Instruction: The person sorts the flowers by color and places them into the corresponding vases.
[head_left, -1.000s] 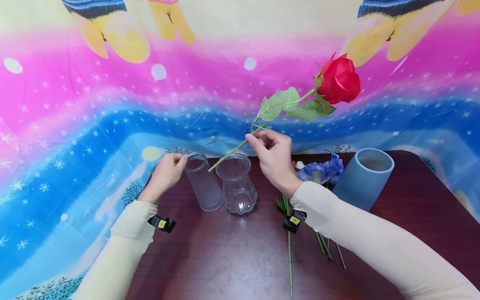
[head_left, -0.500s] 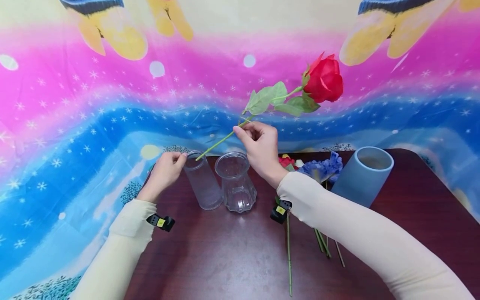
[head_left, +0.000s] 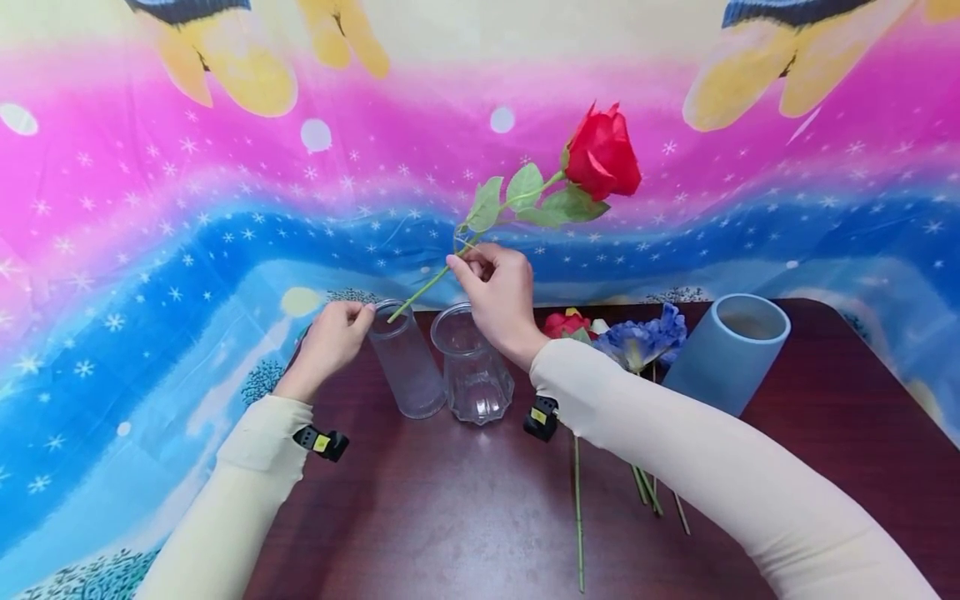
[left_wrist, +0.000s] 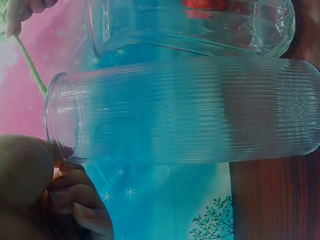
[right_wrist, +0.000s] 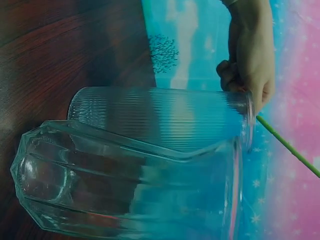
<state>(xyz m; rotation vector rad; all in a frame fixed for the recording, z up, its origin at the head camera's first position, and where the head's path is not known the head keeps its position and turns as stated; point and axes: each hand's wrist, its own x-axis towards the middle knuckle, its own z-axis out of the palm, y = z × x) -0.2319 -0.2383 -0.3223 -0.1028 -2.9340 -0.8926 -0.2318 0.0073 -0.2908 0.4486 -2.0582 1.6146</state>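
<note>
In the head view my right hand (head_left: 501,296) pinches the green stem of a red rose (head_left: 602,154) between thumb and fingers. The rose slants, bloom up to the right, its lower stem end at the mouth of a clear ribbed cylindrical vase (head_left: 411,375). In the right wrist view the stem (right_wrist: 289,145) ends right by that vase's rim. My left hand (head_left: 326,348) pinches the same rim at its left side; the left wrist view shows the thumb and curled fingers (left_wrist: 82,200) there. Close to the right stands a clear faceted vase (head_left: 478,396) with a flared mouth.
Right of the vases lie blue flowers (head_left: 645,337) and a red flower (head_left: 564,323), their stems pointing toward the front of the dark wood table (head_left: 450,517). A blue-grey vase (head_left: 723,358) stands behind the right forearm. A printed cloth (head_left: 420,150) hangs behind.
My right hand has moved left with the rose, bringing the stem end from above the faceted vase to the ribbed vase's mouth. My left hand has stayed at the rim.
</note>
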